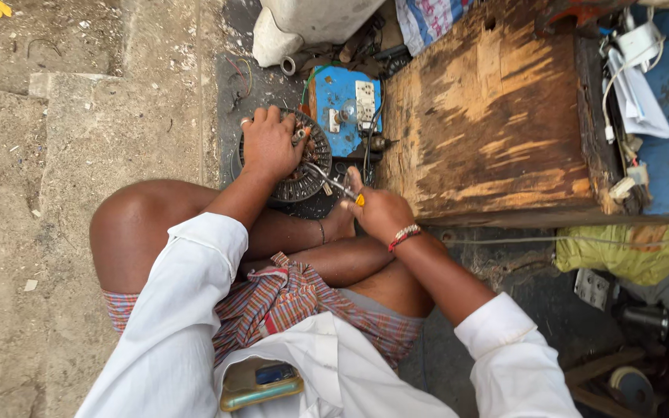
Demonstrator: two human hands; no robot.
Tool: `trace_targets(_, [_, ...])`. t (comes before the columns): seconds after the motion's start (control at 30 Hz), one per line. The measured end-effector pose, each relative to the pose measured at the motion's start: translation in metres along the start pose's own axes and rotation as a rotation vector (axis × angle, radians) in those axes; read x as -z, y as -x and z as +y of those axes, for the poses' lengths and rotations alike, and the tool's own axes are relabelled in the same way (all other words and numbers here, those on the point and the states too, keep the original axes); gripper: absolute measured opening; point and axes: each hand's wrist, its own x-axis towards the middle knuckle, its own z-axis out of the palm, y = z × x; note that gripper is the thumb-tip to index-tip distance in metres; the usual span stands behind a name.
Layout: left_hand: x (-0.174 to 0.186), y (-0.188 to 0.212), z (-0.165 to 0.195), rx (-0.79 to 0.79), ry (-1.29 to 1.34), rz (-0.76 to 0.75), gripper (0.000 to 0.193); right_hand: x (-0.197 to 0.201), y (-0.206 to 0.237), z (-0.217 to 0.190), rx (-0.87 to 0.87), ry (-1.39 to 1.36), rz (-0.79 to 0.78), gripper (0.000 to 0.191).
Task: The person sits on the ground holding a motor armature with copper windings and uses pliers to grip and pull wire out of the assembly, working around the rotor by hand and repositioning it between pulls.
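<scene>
We see the left hand (269, 143) spread flat over the round, slotted motor stator (303, 166), fingers curled over its rim, pinning it on the ground just beside the wooden box's (489, 124) left edge. The right hand (377, 209) is closed round a yellow-handled screwdriver (334, 184), its shaft reaching into the stator. A blue switch board (344, 108) lies just beyond.
</scene>
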Motion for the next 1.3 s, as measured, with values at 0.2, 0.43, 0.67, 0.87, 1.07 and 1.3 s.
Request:
trace_targets(0.2, [0.002, 0.0, -0.002, 0.02, 0.007, 0.003, 0.053, 0.03, -0.018, -0.007, 0.035, 0.173, -0.15, 0.051])
trace_targets(0.43, [0.005, -0.002, -0.007, 0.033, -0.016, -0.097, 0.061, 0.07, -0.043, -0.027, 0.042, 0.381, -0.375, 0.05])
trace_targets(0.67, [0.006, -0.002, -0.01, 0.041, 0.027, -0.1, 0.067, 0.104, -0.077, -0.056, 0.059, 0.578, -0.505, 0.048])
trace_targets(0.87, [0.005, -0.002, -0.011, 0.025, 0.043, -0.074, 0.067, 0.12, -0.115, -0.086, 0.079, 0.818, -0.705, 0.032])
trace_targets(1.07, [0.005, -0.002, -0.013, 0.03, 0.07, -0.054, 0.066, 0.115, -0.15, -0.113, 0.224, 0.997, -0.638, 0.04])
trace_targets(1.3, [0.003, 0.0, -0.013, 0.017, 0.082, -0.011, 0.06, 0.106, -0.178, -0.147, 0.264, 1.084, -0.718, 0.046])
